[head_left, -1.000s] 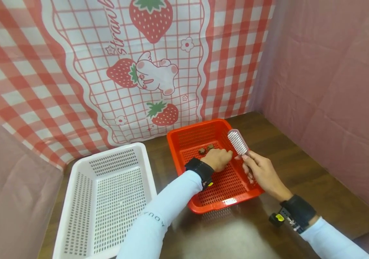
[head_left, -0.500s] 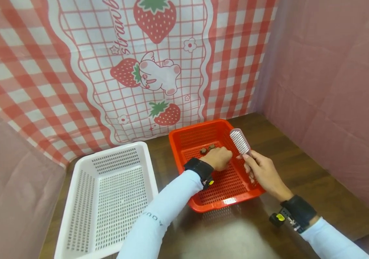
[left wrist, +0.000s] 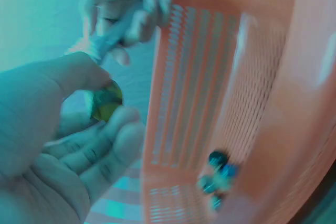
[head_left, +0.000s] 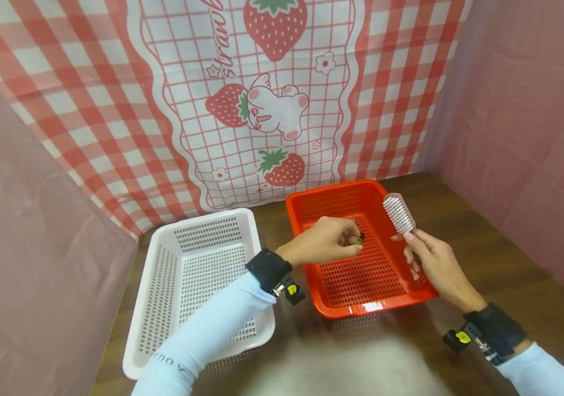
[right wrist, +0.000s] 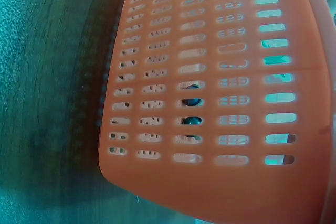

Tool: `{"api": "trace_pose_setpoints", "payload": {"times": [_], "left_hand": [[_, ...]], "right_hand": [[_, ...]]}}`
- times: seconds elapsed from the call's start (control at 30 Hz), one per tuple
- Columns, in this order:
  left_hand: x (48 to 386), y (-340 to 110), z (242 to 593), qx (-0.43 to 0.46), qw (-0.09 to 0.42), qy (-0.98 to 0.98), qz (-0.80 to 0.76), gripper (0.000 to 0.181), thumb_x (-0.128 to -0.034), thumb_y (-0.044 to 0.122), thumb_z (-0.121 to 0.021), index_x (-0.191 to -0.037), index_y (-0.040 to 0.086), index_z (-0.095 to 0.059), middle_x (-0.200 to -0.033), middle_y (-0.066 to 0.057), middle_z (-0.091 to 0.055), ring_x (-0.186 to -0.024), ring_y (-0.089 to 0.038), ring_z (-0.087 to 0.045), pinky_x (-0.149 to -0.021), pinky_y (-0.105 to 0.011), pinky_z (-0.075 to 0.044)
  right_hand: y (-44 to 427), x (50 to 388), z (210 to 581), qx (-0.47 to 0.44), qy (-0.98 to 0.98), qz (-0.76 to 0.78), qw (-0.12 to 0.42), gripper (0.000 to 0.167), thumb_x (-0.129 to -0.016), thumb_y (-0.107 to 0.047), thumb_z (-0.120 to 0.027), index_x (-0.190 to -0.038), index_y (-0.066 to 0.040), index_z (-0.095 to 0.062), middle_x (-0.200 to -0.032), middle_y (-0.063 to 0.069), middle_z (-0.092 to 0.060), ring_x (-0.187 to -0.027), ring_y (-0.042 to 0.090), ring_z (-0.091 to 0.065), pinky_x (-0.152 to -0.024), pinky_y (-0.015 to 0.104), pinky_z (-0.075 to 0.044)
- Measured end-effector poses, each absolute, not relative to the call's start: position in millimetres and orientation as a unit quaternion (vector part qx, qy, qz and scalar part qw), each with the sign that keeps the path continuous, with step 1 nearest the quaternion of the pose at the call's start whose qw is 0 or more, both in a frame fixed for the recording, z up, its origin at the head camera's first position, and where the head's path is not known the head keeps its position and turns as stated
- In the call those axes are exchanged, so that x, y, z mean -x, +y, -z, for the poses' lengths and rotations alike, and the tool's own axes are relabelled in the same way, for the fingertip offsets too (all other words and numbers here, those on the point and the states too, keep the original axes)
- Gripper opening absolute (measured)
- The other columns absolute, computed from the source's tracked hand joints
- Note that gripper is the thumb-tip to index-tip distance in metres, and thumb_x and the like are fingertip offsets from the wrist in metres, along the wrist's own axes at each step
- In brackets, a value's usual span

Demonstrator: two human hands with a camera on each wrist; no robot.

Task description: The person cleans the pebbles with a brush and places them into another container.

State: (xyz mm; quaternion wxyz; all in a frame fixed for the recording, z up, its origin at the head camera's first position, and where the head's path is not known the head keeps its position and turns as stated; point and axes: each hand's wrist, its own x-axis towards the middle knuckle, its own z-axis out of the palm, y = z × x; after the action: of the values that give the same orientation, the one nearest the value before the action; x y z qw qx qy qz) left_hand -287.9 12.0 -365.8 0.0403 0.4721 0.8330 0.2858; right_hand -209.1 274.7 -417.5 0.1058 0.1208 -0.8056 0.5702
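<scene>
L hand (head_left: 324, 241) pinches round piece (left wrist: 106, 102): prob. light, hard; hold by sides. R hand (head_left: 437, 263) grips brush (head_left: 399, 213), R edge of basket (head_left: 346, 311).

The left hand (head_left: 322, 242) partly hides its small object (left wrist: 107, 103); blur obscures the pieces (left wrist: 218, 158) inside the red basket (head_left: 346, 312).

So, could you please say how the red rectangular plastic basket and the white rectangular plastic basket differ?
The red basket holds small things; no such things show in the visible part of the white basket. The left hand is over the red basket, while the light-blue sleeve passes over the white basket. Both are perforated and stand on the brown table.
</scene>
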Motion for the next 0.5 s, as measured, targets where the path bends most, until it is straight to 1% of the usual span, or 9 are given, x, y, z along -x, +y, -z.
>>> {"api": "trace_pose_setpoints", "payload": {"times": [0.07, 0.17, 0.23, 0.3, 0.33, 0.4, 0.5], "left_hand": [[284.1, 4.1, 371.6, -0.458, 0.069, 0.819, -0.339, 0.018, -0.0976, 0.023, -0.072, -0.11, 0.011, -0.069, -0.088, 0.007, -0.067, -0.074, -0.007, -0.061, -0.067, -0.018, -0.053], [281.2, -2.7, 385.1, -0.429, 0.135, 0.794, -0.408, 0.024, -0.0997, 0.025, -0.071, -0.119, 0.01, -0.07, -0.086, 0.004, -0.068, -0.07, -0.015, -0.066, -0.068, -0.033, -0.061], [280.7, -4.9, 394.7, -0.4, 0.181, 0.78, -0.447, 0.024, -0.1007, 0.025, -0.07, -0.12, 0.011, -0.07, -0.083, 0.0, -0.069, -0.067, -0.021, -0.068, -0.069, -0.044, -0.062], [281.3, -5.8, 402.3, -0.376, 0.205, 0.771, -0.471, 0.021, -0.1014, 0.024, -0.069, -0.119, 0.013, -0.071, -0.08, -0.005, -0.069, -0.067, -0.023, -0.067, -0.072, -0.052, -0.061], [281.8, -5.7, 405.1, -0.364, 0.212, 0.768, -0.482, 0.02, -0.1016, 0.024, -0.069, -0.118, 0.014, -0.072, -0.081, -0.006, -0.069, -0.068, -0.022, -0.067, -0.073, -0.054, -0.06], [283.3, -5.6, 408.7, -0.344, 0.223, 0.758, -0.507, 0.019, -0.1023, 0.023, -0.068, -0.119, 0.015, -0.072, -0.083, -0.008, -0.069, -0.068, -0.02, -0.066, -0.076, -0.058, -0.059], [285.9, -4.8, 410.3, -0.314, 0.231, 0.739, -0.55, 0.019, -0.1038, 0.02, -0.065, -0.121, 0.014, -0.071, -0.093, -0.011, -0.068, -0.069, -0.017, -0.065, -0.08, -0.062, -0.058]], "right_hand": [[274.8, 208.9, 417.0, -0.118, -0.801, -0.579, 0.093, 0.04, -0.113, -0.03, -0.043, -0.119, 0.005, -0.061, -0.072, 0.012, -0.05, -0.051, 0.023, -0.048, -0.042, 0.036, -0.045], [274.4, 209.0, 416.9, -0.118, -0.796, -0.588, 0.08, 0.045, -0.113, -0.034, -0.04, -0.12, 0.006, -0.06, -0.072, 0.011, -0.048, -0.051, 0.023, -0.047, -0.043, 0.038, -0.044], [273.9, 209.5, 416.4, -0.118, -0.796, -0.589, 0.077, 0.047, -0.113, -0.035, -0.039, -0.122, 0.007, -0.06, -0.072, 0.011, -0.047, -0.051, 0.023, -0.046, -0.043, 0.038, -0.043], [273.6, 210.4, 416.3, -0.12, -0.8, -0.583, 0.075, 0.048, -0.114, -0.035, -0.038, -0.122, 0.007, -0.06, -0.071, 0.011, -0.047, -0.052, 0.023, -0.046, -0.043, 0.038, -0.043], [273.5, 210.7, 416.1, -0.119, -0.802, -0.581, 0.073, 0.048, -0.114, -0.035, -0.037, -0.121, 0.007, -0.059, -0.071, 0.012, -0.047, -0.052, 0.023, -0.046, -0.043, 0.038, -0.044], [273.4, 210.7, 415.3, -0.112, -0.808, -0.574, 0.073, 0.049, -0.114, -0.036, -0.036, -0.111, 0.007, -0.059, -0.068, 0.012, -0.046, -0.051, 0.025, -0.047, -0.042, 0.038, -0.045], [273.2, 210.1, 413.7, -0.104, -0.819, -0.559, 0.075, 0.048, -0.114, -0.035, -0.036, -0.094, 0.004, -0.055, -0.065, 0.013, -0.046, -0.05, 0.027, -0.047, -0.042, 0.037, -0.045]]}}
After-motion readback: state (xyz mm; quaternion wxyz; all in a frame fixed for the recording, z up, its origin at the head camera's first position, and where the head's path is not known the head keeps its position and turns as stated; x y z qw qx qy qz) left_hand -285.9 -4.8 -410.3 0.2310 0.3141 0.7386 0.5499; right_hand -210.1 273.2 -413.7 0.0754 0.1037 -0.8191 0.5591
